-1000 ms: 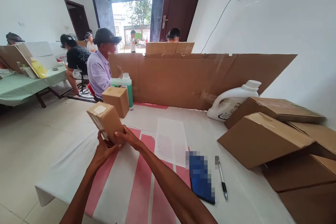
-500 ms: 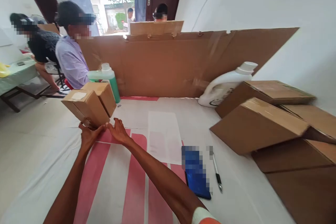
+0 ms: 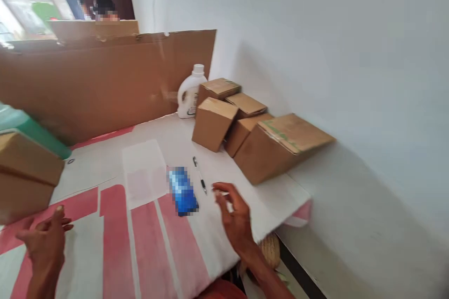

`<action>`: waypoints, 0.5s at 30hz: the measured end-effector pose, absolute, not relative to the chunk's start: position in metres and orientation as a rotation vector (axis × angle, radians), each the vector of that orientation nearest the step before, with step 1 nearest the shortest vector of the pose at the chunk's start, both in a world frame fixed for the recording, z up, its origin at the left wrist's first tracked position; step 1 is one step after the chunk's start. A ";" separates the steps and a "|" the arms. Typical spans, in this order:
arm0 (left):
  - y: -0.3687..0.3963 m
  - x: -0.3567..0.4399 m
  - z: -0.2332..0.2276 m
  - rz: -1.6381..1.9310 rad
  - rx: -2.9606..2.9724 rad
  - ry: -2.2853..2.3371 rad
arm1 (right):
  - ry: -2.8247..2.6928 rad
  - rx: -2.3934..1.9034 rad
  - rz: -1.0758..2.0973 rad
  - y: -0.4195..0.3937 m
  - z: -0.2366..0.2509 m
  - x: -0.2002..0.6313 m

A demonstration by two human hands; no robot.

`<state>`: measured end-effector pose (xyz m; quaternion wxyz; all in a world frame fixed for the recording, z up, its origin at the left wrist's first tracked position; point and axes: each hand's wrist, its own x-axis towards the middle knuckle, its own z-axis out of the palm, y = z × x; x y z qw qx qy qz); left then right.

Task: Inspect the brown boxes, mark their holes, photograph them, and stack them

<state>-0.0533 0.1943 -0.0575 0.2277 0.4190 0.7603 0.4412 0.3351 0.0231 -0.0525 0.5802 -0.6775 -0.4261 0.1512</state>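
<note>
While the left hand [image 3: 46,240], its grip released, was near the cartons [image 3: 26,196] at the view's left edge, the right hand [image 3: 234,217], fingers loosely curled, was beside the pen [image 3: 200,176] on the worktop [image 3: 164,138], its grip likewise released.

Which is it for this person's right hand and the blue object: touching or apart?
Apart: the head view shows white table cover between the right hand and the blue object, with the pen lying partly in that gap.
</note>
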 end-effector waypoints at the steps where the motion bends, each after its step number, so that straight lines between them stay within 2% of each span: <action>1: 0.186 -0.025 -0.059 1.253 1.138 1.984 | -0.881 -1.626 0.094 0.007 -0.053 0.358; 3: 0.168 0.043 -0.057 1.283 1.186 1.694 | -0.635 -1.655 -0.344 -0.019 -0.053 0.405; 5: 0.148 0.116 -0.048 1.136 1.406 1.423 | -0.441 -1.636 -0.515 -0.032 -0.054 0.454; 10: 0.121 0.268 -0.025 0.733 1.750 0.907 | -0.317 -1.617 -0.291 -0.005 -0.072 0.557; 15: 0.135 0.364 -0.036 0.589 1.792 0.740 | -0.333 -1.602 -0.159 0.027 -0.094 0.586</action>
